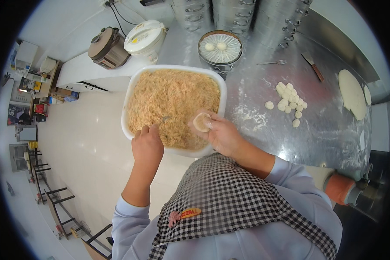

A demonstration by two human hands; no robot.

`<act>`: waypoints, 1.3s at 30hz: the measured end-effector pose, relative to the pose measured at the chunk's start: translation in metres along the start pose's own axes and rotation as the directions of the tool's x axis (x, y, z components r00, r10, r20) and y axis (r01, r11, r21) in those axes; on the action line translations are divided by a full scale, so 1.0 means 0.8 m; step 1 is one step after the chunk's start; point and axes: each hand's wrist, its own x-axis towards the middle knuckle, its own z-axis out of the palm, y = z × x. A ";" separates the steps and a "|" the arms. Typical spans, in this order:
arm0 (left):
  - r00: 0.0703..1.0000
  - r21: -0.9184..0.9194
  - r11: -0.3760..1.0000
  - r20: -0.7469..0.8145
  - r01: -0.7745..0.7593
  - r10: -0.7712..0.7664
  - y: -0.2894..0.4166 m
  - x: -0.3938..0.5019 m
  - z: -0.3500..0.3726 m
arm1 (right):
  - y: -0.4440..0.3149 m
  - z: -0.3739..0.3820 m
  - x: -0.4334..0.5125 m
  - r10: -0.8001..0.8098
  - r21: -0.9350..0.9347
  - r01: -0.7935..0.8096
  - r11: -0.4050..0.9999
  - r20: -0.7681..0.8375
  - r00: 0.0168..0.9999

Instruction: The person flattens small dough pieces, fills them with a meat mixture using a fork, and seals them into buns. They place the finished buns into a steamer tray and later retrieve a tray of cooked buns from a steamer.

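Observation:
A large white plastic tub (125,107) is heaped with an orange-brown, shredded-looking filling (178,91). Over its near left part, my left hand (147,143) grips a small metal utensil (165,119) whose head rests at the filling; whether it is a fork or a spoon I cannot tell. My right hand (223,135) holds a round, flat dough wrapper (201,122) above the near right part of the filling, thumb on its edge. To the right, several small dough pieces (287,97) lie clustered on the floured steel table (260,143).
A steamer tier (221,66) with a white mesh liner holds two buns (215,46). Behind it rise stacked metal steamers (234,13). A fork (271,62), a wooden-handled scraper (313,66) and a dough slab (351,94) lie rightward. Two cookers (109,48) stand on the white cabinet (81,71).

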 end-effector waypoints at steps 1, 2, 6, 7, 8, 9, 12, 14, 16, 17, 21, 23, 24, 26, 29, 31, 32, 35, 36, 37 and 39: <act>0.976 0.056 0.996 -0.200 -0.074 0.083 0.005 -0.002 0.003 | -0.002 0.002 -0.004 -0.001 0.008 0.000 1.000 0.015 1.000; 0.935 0.111 0.988 -0.326 -0.111 0.142 0.011 -0.006 0.006 | -0.002 0.005 -0.008 0.003 0.017 -0.004 1.000 0.040 0.999; 0.990 -0.775 0.629 -0.036 0.060 -0.138 0.040 -0.024 0.012 | -0.005 0.014 -0.018 0.014 0.134 -0.036 0.990 0.166 0.986; 0.978 -0.900 0.394 0.136 0.188 -0.156 0.044 -0.024 0.014 | -0.005 0.015 -0.020 0.021 0.115 -0.045 0.992 0.201 0.979; 0.956 -0.949 0.132 0.277 0.288 -0.094 0.048 -0.023 0.016 | -0.004 0.015 -0.022 0.023 0.096 -0.048 0.994 0.243 0.970; 0.931 -0.919 -0.154 0.366 0.362 0.007 0.049 -0.021 0.018 | -0.003 0.015 -0.024 0.017 0.077 -0.042 0.996 0.299 0.954; 0.879 -0.848 -0.250 0.476 0.468 0.030 0.051 -0.017 0.023 | 0.002 0.013 -0.029 0.036 -0.010 -0.035 0.999 0.253 0.967; 0.905 -0.885 -0.206 0.426 0.418 0.006 0.050 -0.019 0.024 | 0.005 0.013 -0.030 0.038 -0.051 -0.028 0.998 0.214 0.976; 0.913 -0.897 -0.189 0.409 0.399 -0.010 0.050 -0.023 0.023 | 0.007 0.013 -0.031 0.040 -0.111 -0.019 0.994 0.183 0.982; 0.918 -0.899 -0.203 0.396 0.387 -0.002 0.050 -0.025 0.023 | 0.007 0.014 -0.031 0.042 -0.149 -0.016 0.989 0.174 0.984; 0.932 -0.920 -0.153 0.355 0.362 0.073 0.053 -0.027 0.021 | 0.001 0.019 -0.039 0.033 -0.475 -0.015 0.880 0.030 0.999; 0.941 -0.941 0.019 0.339 0.339 0.016 0.056 -0.026 0.021 | -0.004 0.023 -0.044 -0.035 -0.727 0.034 0.686 0.014 0.999; 0.929 -0.922 0.119 0.368 0.369 -0.034 0.057 -0.025 0.021 | -0.005 0.025 -0.047 -0.090 -0.829 0.065 0.556 0.018 0.996; 0.960 -0.959 0.039 0.281 0.281 -0.003 0.059 -0.025 0.022 | -0.007 0.031 -0.050 -0.166 -0.837 0.152 0.525 0.075 0.983; 0.959 -0.950 0.145 0.281 0.275 0.020 0.062 -0.027 0.019 | -0.007 0.036 -0.052 -0.233 -0.863 0.242 0.443 0.150 0.961; 0.957 -0.932 0.235 0.290 0.278 0.020 0.063 -0.028 0.016 | -0.007 0.037 -0.051 -0.193 -0.881 0.217 0.421 0.147 0.970; 0.957 -0.925 0.260 0.291 0.279 0.009 0.064 -0.029 0.014 | -0.007 0.037 -0.050 -0.143 -0.885 0.175 0.430 0.125 0.982; 0.962 -0.935 0.231 0.274 0.268 -0.008 0.067 -0.030 0.010 | -0.008 0.034 -0.046 -0.128 -0.886 0.198 0.420 0.158 0.979; 0.970 -0.956 0.173 0.243 0.236 0.023 0.068 -0.029 0.010 | -0.009 0.034 -0.044 -0.132 -0.884 0.234 0.404 0.197 0.971; 0.966 -0.933 0.259 0.259 0.250 0.001 0.069 -0.029 0.010 | -0.009 0.033 -0.042 -0.131 -0.900 0.233 0.368 0.197 0.972; 0.968 -0.899 0.369 0.252 0.237 -0.007 0.070 -0.027 0.011 | -0.012 0.032 -0.039 -0.097 -0.932 0.216 0.293 0.195 0.976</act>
